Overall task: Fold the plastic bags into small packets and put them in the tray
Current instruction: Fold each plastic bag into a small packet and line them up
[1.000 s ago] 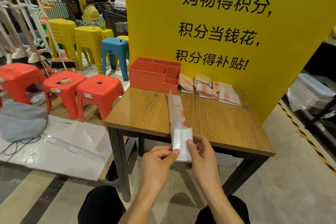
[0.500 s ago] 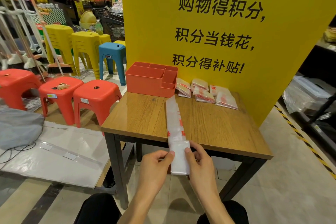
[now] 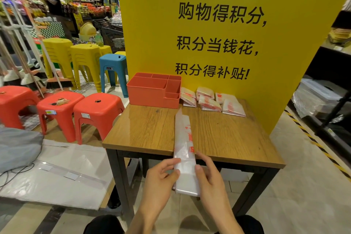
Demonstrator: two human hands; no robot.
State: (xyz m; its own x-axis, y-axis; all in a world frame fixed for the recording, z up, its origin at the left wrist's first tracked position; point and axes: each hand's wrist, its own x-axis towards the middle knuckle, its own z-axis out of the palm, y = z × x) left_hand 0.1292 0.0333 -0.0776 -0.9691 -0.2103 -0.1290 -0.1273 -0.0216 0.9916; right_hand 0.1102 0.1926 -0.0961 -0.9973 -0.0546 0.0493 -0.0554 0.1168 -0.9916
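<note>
Bag: the plastic bag (image 3: 184, 138) is translucent white with red print, folded into a long narrow strip; its near end is doubled into a thicker white pad.
Place: the strip lies lengthwise on the wooden table (image 3: 148, 129). Its far tip is just beside the orange tray (image 3: 148, 95), and its near end hangs past the front edge.
Left grip (image 3: 161, 180): thumb and fingers pinch the left side of the pad.
Right grip (image 3: 210, 182): thumb on the right side, fingers curled behind.
Packets: the folded packets (image 3: 209, 103) lie right of the tray, by the yellow board (image 3: 152, 24).
Room: bare wood on both sides of the strip; red stools (image 3: 98, 108) stand to the left.
</note>
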